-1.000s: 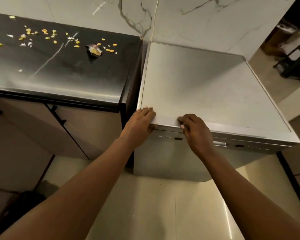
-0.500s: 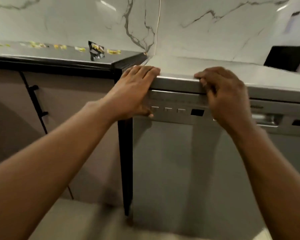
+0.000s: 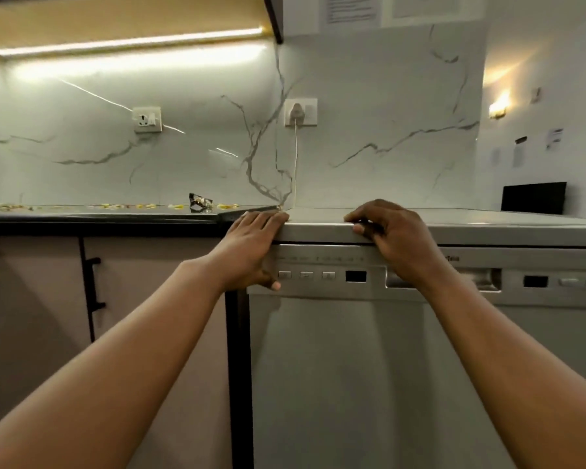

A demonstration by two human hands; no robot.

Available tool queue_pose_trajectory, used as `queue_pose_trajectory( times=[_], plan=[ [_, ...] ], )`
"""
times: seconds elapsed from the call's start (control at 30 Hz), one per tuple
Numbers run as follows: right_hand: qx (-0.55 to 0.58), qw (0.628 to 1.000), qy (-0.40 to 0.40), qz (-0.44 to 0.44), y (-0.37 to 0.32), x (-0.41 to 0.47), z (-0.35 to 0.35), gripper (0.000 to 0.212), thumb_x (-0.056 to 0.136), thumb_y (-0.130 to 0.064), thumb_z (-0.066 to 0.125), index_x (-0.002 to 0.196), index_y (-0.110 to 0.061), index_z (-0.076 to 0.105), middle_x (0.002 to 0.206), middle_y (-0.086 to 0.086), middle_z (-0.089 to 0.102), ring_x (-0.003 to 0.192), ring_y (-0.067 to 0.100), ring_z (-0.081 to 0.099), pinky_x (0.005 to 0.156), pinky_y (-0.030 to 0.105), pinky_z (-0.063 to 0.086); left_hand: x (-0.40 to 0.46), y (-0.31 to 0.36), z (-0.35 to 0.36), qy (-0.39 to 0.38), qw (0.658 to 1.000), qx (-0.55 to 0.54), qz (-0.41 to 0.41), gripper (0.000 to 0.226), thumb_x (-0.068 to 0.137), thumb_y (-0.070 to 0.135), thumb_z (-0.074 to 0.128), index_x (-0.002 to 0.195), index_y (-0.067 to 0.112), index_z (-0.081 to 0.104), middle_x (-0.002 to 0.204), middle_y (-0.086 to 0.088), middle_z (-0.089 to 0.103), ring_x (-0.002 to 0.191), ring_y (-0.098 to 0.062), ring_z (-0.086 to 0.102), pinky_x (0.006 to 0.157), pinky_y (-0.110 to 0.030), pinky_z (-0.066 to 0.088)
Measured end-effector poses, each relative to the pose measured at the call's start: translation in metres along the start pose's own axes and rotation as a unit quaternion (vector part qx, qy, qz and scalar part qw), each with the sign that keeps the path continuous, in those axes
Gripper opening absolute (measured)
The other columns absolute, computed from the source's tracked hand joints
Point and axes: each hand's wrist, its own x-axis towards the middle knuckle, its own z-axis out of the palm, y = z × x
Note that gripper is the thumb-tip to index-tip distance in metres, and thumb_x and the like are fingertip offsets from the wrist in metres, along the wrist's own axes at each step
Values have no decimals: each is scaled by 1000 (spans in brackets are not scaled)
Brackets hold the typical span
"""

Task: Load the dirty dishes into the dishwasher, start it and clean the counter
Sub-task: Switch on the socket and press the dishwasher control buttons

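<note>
Evidently the task is near its middle, judging by what lies in sight. No dirty dishes show anywhere on the bench [image 3: 98, 216], and the dishwasher [image 3: 352, 367] stands with its door shut, so the loading looks finished, though the inside cannot be seen. Both hands are at the dishwasher's top front edge. The left hand [image 3: 251, 245] lies with straight fingers flat over the left corner of the steel top, its thumb reaching down onto the control panel [image 3: 318, 275] just beside the leftmost button; it grips nothing. The right hand [image 3: 390, 238] has its fingers curled over the same edge further right, above the door handle recess [image 3: 484, 280], the thumb tucked at the lip of the top. Whether it is pressing the door closed or merely bracing is not clear.

Whether the machine has been started I cannot tell: the small dark display window [image 3: 356, 276] shows nothing readable. My guess is that the step in hand is starting it.

Cleaning the bench is plainly still to do. Yellow crumbs [image 3: 142, 206] are strewn along the dark bench to the left of the dishwasher, with a crumpled wrapper [image 3: 200, 201] among them, near the marble wall. The dishwasher's cord runs up to a wall socket [image 3: 300, 111].
</note>
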Motion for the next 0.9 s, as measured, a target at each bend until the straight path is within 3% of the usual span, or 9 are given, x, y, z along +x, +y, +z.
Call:
queue_pose_trajectory(
  times=[0.17, 0.27, 0.43, 0.57, 0.77, 0.9],
  plan=[
    [-17, 1000, 9, -7, -1, -4, 7, 18, 96, -19, 58, 109, -17, 69, 106, -9, 63, 100, 6, 55, 87, 23, 45, -2, 0, 6, 19, 1000, -24, -7, 104, 67, 44, 81, 148, 24, 18, 151, 3, 24, 140, -20, 15, 116, -35, 6],
    [-29, 1000, 9, -2, -3, -3, 7, 19, 96, -19, 57, 111, -17, 68, 108, -8, 63, 101, 6, 54, 87, 21, 43, -2, -5, 5, 14, 999, -40, -2, 99, 71, 38, 80, 148, 25, 18, 151, 3, 24, 141, -20, 15, 117, -37, 7],
    [-49, 998, 38, -14, -6, -7, 13, 18, 96, -17, 58, 110, -15, 69, 107, -6, 65, 100, 9, 57, 86, 21, 44, -1, 0, 16, 80, 997, -20, -5, 98, 68, 43, 81, 145, 22, 25, 147, 1, 32, 137, -21, 22, 117, -40, 12],
    [-52, 998, 31, -17, -3, -8, 13, 19, 96, -19, 57, 111, -14, 68, 107, -6, 64, 101, 9, 56, 87, 25, 47, -2, 0, 17, 83, 996, -19, -6, 96, 70, 42, 79, 146, 22, 24, 148, 1, 30, 139, -21, 19, 117, -38, 8],
    [-58, 995, 80, -33, 0, -10, 25, 16, 95, -14, 58, 107, -11, 69, 105, -1, 65, 101, 16, 57, 86, 27, 46, 0, 0, 22, 101, 995, -5, -4, 96, 69, 42, 80, 144, 22, 24, 143, 1, 32, 135, -21, 22, 118, -38, 10],
    [-70, 994, 71, -34, 3, -10, 24, 17, 95, -16, 57, 109, -12, 68, 106, -2, 64, 101, 13, 56, 85, 22, 43, -1, -2, 24, 101, 995, 10, 4, 95, 71, 44, 77, 145, 21, 21, 143, 0, 30, 135, -21, 21, 117, -38, 8]
  ],
)
